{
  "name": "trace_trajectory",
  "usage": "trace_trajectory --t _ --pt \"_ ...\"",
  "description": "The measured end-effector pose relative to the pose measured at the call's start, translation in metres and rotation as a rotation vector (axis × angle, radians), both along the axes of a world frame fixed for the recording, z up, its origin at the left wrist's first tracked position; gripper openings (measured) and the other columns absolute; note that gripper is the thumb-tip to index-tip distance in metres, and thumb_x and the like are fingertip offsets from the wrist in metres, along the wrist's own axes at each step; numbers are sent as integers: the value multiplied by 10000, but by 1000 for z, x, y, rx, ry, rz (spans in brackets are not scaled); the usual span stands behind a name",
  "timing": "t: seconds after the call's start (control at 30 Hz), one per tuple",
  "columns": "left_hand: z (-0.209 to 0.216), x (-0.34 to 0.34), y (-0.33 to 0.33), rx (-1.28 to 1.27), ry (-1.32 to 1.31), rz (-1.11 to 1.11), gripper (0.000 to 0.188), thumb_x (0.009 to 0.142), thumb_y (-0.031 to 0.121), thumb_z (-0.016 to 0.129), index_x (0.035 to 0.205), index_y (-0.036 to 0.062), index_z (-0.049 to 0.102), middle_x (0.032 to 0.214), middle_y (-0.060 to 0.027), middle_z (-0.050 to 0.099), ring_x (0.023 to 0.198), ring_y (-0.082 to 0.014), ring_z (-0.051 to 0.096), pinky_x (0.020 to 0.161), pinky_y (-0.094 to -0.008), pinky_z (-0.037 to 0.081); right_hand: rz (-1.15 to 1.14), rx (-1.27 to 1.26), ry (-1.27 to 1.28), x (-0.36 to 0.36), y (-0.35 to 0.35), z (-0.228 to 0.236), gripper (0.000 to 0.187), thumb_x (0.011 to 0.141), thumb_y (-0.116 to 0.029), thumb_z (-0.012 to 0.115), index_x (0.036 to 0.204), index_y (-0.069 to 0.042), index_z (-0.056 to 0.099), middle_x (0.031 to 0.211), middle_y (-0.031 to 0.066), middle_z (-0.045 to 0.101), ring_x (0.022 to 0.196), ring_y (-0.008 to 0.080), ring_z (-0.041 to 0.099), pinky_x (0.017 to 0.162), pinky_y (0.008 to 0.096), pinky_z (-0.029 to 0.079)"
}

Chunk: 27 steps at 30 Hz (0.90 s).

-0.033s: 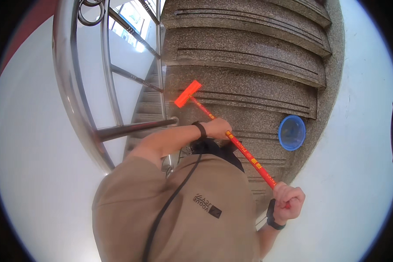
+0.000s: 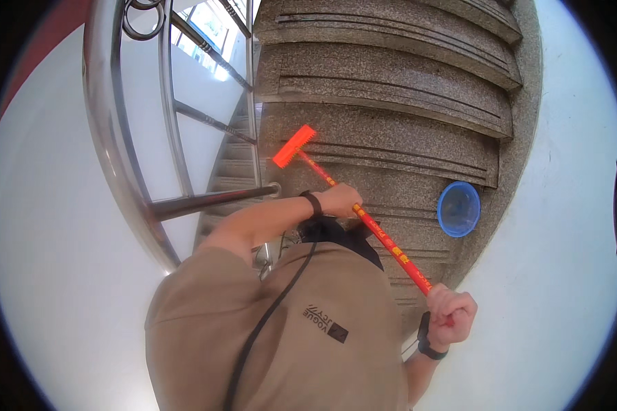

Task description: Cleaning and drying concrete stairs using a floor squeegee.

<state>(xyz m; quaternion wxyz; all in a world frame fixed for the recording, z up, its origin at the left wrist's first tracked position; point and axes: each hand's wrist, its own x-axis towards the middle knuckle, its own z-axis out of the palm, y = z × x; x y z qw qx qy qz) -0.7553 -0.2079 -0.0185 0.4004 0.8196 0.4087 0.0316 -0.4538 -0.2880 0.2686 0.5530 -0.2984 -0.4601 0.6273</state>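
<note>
A long-handled scrub brush slants across the view, with a red handle marked in yellow and an orange head. Its head rests on or just above a speckled stone stair tread; the exact contact is hard to tell. My left hand, with a dark band at the wrist, is wrapped round the handle's middle. Near the handle's upper end my right hand is closed in a fist round it, a dark watch on that wrist. Both palms are hidden.
A blue plastic basin stands on a step at the right, beside the white wall. A shiny metal railing curves along the left side, with a lower flight of stairs beyond it. A black cord hangs down my brown shirt.
</note>
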Motion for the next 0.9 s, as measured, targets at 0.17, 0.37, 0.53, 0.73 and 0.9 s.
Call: trace_trajectory --t 0.17,0.37,0.53,0.73,0.9 --pt "-16 -56 -8 288 19 247 265 784 301 758 688 87 634 710 -148 629 737 -389 642 662 -504 497 111 -13 -75 -41 26 -27 139 839 -36 392 720 -41 463 522 33 420 471 165 378 572 388 374" --pt "-29 -111 8 464 -40 626 236 745 266 761 663 126 589 710 -111 586 721 -360 596 676 -481 467 179 -99 53 -88 68 -48 140 817 0 396 734 -18 506 535 32 437 508 161 393 624 369 385" --pt "-40 -94 22 521 -18 563 247 669 248 786 666 128 570 703 -103 579 718 -348 595 666 -486 457 220 -72 -80 -84 74 -35 144 819 4 398 732 -21 509 532 15 428 506 142 391 634 358 399" --pt "-29 -18 52 524 -31 558 192 657 288 735 622 125 639 665 -127 648 690 -359 661 667 -483 506 -41 -41 -41 -46 90 1 189 901 -87 357 725 -90 425 486 -27 341 443 120 300 566 340 325" --pt "-25 -70 52 506 46 632 239 712 324 724 634 104 673 679 -142 665 715 -371 676 710 -499 528 79 -15 -78 -76 105 -19 163 900 -94 366 752 -95 433 508 -20 360 462 129 337 645 360 390"
